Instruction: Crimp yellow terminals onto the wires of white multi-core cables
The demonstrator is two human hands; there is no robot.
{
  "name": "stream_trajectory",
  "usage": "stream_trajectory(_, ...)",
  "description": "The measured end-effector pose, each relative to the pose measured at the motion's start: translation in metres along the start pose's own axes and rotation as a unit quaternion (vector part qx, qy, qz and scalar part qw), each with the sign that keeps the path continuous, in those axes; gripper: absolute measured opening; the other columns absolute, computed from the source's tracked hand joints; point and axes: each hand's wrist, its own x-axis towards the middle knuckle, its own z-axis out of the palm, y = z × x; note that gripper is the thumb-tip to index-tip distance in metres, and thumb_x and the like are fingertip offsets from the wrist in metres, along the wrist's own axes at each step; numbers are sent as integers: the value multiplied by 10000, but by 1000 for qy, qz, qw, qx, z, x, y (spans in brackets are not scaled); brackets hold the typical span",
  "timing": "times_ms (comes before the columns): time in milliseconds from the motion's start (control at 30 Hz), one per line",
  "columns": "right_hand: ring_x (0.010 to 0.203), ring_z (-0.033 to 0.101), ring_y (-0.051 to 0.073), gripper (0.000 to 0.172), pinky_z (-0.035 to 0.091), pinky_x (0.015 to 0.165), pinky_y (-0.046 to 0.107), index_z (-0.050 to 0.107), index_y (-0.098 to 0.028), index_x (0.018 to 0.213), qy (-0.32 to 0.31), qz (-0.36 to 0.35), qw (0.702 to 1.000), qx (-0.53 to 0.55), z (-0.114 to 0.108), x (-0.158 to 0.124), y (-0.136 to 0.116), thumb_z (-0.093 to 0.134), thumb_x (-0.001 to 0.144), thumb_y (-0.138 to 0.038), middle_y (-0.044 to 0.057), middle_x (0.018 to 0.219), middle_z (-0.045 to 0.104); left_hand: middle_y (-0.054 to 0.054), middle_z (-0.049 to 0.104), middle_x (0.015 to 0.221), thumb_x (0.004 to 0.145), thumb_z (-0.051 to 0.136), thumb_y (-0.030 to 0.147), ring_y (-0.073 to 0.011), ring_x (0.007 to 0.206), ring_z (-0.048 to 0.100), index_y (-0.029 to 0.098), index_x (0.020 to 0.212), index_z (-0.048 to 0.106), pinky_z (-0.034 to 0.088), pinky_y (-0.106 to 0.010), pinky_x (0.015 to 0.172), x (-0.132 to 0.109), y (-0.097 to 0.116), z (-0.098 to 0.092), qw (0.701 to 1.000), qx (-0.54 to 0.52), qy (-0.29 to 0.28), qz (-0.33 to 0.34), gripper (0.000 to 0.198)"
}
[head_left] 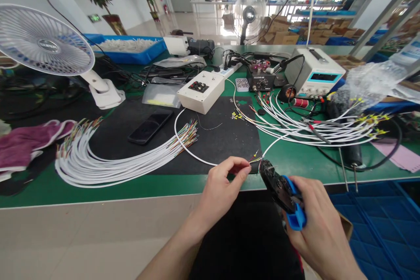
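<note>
My left hand (223, 188) pinches the end of a white cable (183, 146) near the front edge of the green bench; its thin coloured wire tips (255, 158) stick out toward a tool. My right hand (316, 223) is wrapped round a black crimping tool with blue handles (284, 192), whose jaws sit right at the wire tips. The white cable curves back in a loop over the black mat (213, 140).
A bundle of white cables (98, 162) lies at left beside a purple cloth (22, 144). A phone (150, 126), a white box (201, 90), a fan (44, 43), a power supply (320, 76) and more cables (311, 127) crowd the bench. Blue crates (377, 223) stand at right.
</note>
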Motion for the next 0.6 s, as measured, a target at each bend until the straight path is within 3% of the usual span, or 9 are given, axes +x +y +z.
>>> stream_trajectory(100, 1077, 614, 324, 471, 520, 897, 463, 519, -225, 1339, 1, 29, 999, 30, 3, 3, 2, 596, 875, -196, 126, 1183, 626, -46, 758, 1055, 1037, 614, 295, -201, 974, 696, 215, 1084, 724, 518, -309, 889, 5, -5, 2, 995, 78, 11, 53, 144)
stream_trajectory(233, 968, 670, 264, 285, 526, 808, 369, 596, -242, 1256, 4, 129, 982, 135, 7, 12, 0, 599, 983, -325, 81, 1105, 678, -73, 726, 1136, 1024, 636, 245, -244, 1099, 644, 206, 1107, 696, 492, -376, 986, 14, -11, 10, 973, 193, 17, 126, 110)
stream_trajectory(400, 940, 705, 253, 276, 509, 798, 346, 675, -236, 1137, 60, 213, 956, 191, 15, 28, 1, 636, 986, -463, 55, 1043, 750, -91, 687, 1148, 1012, 645, 228, -274, 1117, 605, 214, 1131, 699, 492, -416, 969, 26, -17, 23, 962, 236, 7, 137, 132)
stream_trajectory(600, 901, 700, 244, 311, 499, 792, 354, 676, -249, 1111, 48, 250, 947, 194, 18, 36, 2, 635, 977, -526, 46, 1012, 752, -89, 676, 1078, 1038, 586, 211, -251, 1031, 620, 204, 1033, 723, 505, -392, 907, 33, -20, 31, 962, 236, 4, 139, 138)
